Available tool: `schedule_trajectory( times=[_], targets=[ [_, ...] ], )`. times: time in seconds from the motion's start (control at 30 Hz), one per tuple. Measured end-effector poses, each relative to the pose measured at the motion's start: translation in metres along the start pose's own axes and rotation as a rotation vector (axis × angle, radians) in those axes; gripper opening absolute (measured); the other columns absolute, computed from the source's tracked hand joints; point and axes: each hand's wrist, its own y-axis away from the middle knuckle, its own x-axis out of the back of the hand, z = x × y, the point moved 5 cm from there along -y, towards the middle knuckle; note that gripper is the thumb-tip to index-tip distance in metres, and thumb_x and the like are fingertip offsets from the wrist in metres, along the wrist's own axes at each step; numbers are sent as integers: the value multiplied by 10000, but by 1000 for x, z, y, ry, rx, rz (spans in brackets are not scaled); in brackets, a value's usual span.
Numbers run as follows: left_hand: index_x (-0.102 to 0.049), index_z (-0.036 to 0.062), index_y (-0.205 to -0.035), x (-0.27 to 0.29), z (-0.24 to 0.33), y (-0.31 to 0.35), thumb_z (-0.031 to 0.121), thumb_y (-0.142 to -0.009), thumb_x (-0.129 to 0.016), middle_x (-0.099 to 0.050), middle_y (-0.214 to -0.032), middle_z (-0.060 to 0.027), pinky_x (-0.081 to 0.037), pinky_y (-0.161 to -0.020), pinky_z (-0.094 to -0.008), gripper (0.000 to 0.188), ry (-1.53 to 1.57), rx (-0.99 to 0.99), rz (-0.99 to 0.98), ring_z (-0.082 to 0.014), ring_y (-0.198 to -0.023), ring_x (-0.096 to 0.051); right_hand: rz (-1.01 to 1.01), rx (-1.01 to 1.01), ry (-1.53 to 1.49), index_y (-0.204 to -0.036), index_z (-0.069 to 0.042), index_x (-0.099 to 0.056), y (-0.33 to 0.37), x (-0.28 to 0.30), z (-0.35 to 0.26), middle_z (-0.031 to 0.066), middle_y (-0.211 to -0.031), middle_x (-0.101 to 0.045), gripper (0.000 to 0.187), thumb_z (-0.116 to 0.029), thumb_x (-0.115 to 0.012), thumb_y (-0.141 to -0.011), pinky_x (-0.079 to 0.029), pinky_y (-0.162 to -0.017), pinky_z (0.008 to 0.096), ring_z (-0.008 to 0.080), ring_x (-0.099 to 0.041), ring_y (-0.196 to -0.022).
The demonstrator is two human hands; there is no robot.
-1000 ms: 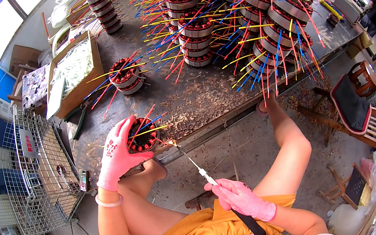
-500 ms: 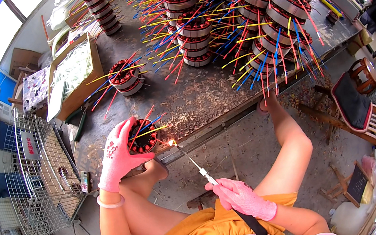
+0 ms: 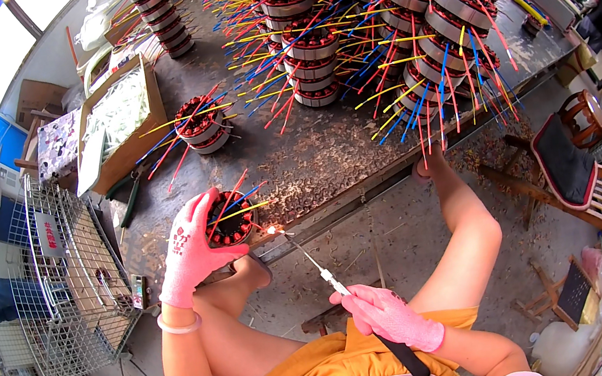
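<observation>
My left hand, in a pink glove, is closed around the left side of a motor stator at the table's front edge. Red, blue and yellow leads stick out of the stator toward the right. In my right hand, also gloved in pink, is a slim rod-shaped tool with a white section and a thin metal neck. Its far end points up and left, with a bright orange, flame-like glow beside the stator's lower right rim. What exactly makes the glow is too small to tell.
Behind the held stator stands a short stack of stators. Taller stator stacks with splayed leads crowd the table. At left are pliers, a cardboard box of pale strips and a wire cage. A chair stands at right.
The glow at the tool's tip has shifted slightly left and down, closer to the stator's rim, and looks redder. Both hands keep their holds with hardly any movement.
</observation>
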Motion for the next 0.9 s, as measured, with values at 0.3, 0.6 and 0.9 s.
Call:
schedule_trajectory(
  times=[0.3, 0.6, 0.9],
  targets=[
    [-481, 16, -1397, 0, 1, 0, 231, -532, -915, -548, -1356, -173, -413, -1074, -439, 992, 3, 10, 0, -370, -1257, -517, 23, -38, -16, -1228, 3, -602, 0, 0, 1, -31, -691, -465, 299, -187, -472, -1038, -360, -570, 215, 52, -422, -590],
    [-476, 18, -1406, 0, 1, 0, 211, -524, -918, -539, -1369, -175, -404, -1085, -435, 1005, 11, 14, -6, -368, -1272, -507, -17, 3, 5, -1238, 20, -586, -2, 2, 4, -24, -757, -508, 340, -242, -465, -1057, -411, -553, 231, 54, -453, -587],
    [-472, 16, -1411, 0, 0, 0, 209, -526, -916, -537, -1370, -175, -406, -1083, -435, 1009, 12, 8, -7, -365, -1273, -505, 11, -25, 3, -1238, -3, -599, 0, 1, 0, -33, -650, -464, 309, -202, -469, -1042, -359, -569, 215, 51, -422, -571]
  ],
)
